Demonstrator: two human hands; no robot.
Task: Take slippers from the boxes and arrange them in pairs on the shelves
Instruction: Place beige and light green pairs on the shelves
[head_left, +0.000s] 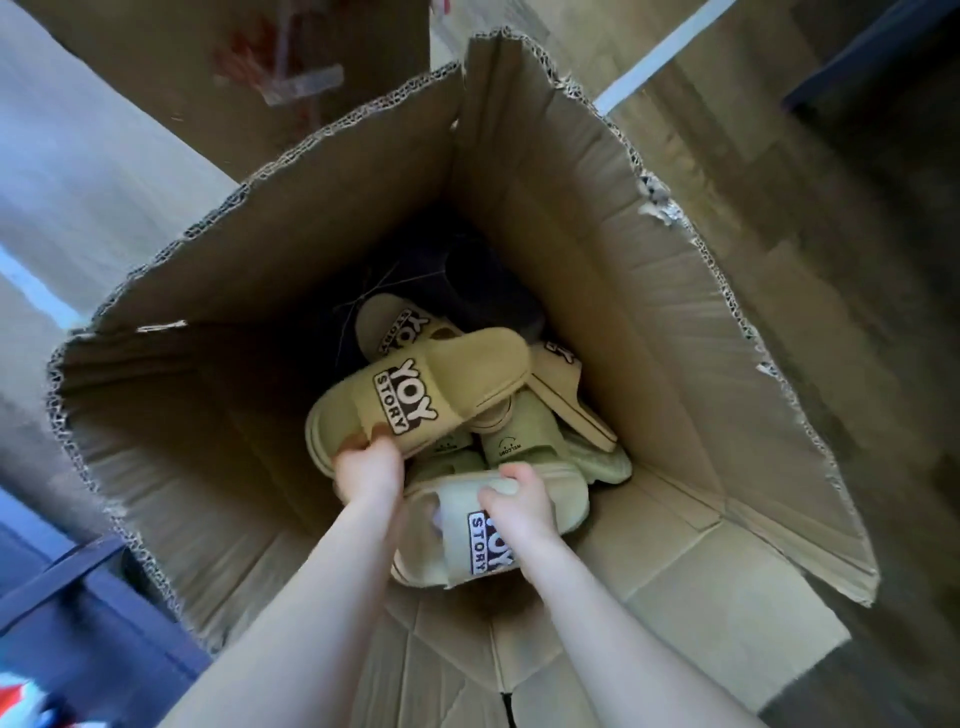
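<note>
Both my arms reach down into a deep open cardboard box. My left hand grips the strap edge of a yellow-green slipper printed "YOY STORY", lifted above the pile. My right hand grips the strap of a paler green slipper with the same print, lying nearest me. Under them lie several more slippers: another yellow-green one, a tan one at the right, and pale green ones. Something dark fills the far corner of the box.
The box's flaps stand up all round, with torn edges at the right. A second cardboard box with tape stands behind it. Wood-look floor runs at the right. A dark blue object sits at the lower left.
</note>
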